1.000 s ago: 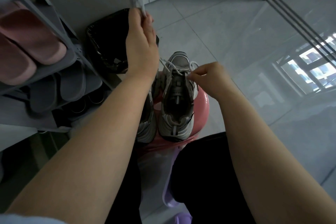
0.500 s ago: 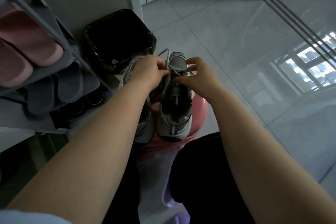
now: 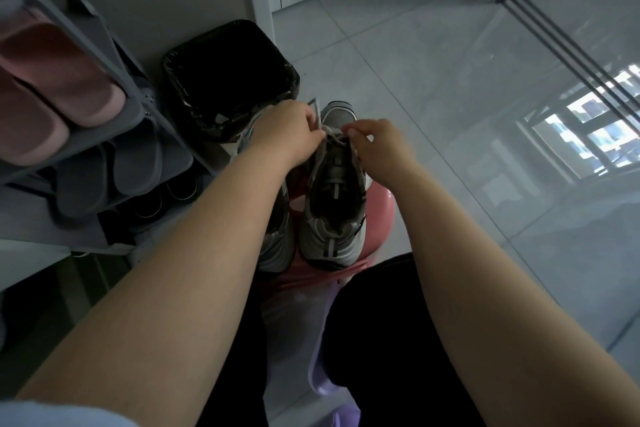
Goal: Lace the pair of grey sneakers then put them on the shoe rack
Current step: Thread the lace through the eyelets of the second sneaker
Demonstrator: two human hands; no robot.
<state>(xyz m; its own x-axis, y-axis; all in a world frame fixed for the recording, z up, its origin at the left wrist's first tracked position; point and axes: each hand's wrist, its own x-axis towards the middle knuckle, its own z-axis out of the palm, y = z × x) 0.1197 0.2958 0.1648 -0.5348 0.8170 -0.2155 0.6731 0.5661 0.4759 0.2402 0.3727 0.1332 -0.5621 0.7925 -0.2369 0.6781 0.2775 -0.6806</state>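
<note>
Two grey sneakers stand side by side, heels toward me, on a pink stool [image 3: 381,208]. The right sneaker [image 3: 334,218] is in full view; my left forearm hides most of the left sneaker [image 3: 275,246]. A pale lace [image 3: 316,113] runs through the right sneaker's front eyelets. My left hand [image 3: 285,133] pinches the lace's end, which sticks up beside the toe. My right hand [image 3: 379,149] pinches the lace at the eyelets on the shoe's right side. The grey shoe rack [image 3: 114,55] stands at the left.
The rack holds pink slippers [image 3: 52,80] on an upper shelf and grey slippers [image 3: 114,173] below. A black-lined waste bin [image 3: 228,80] stands just beyond the sneakers. Glossy tiled floor [image 3: 450,114] spreads to the right, with a sliding door track [image 3: 561,42] far right.
My left hand came down from high up, where it held the lace taut, to the right sneaker's toe. My right hand stayed at the eyelets.
</note>
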